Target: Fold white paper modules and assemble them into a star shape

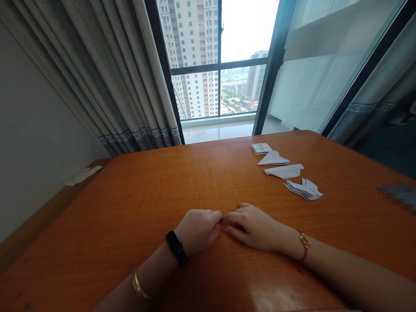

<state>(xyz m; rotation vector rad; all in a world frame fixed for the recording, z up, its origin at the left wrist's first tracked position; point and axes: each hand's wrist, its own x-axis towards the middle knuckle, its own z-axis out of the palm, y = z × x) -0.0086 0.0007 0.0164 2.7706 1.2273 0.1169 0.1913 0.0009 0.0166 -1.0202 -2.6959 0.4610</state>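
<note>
On the orange-brown wooden table (154,181), my two hands meet near the middle, touching at the fingertips. My left hand (199,230) has its fingers curled in and pressed together, and nothing shows in it. My right hand (253,225) rests with loosely bent fingers and a gap between thumb and index finger, holding nothing. Beyond it to the right lie folded white papers in a slanting row: a small square one (261,148), a pointed one (273,157), a long narrow one (284,171) and a layered bundle (303,189) nearest my right hand.
A white paper strip (83,175) lies on the ledge at the left, by the wall. A blurred grey item (408,201) is at the right table edge. Beyond the far edge are a grey curtain (121,72) and a window (219,66).
</note>
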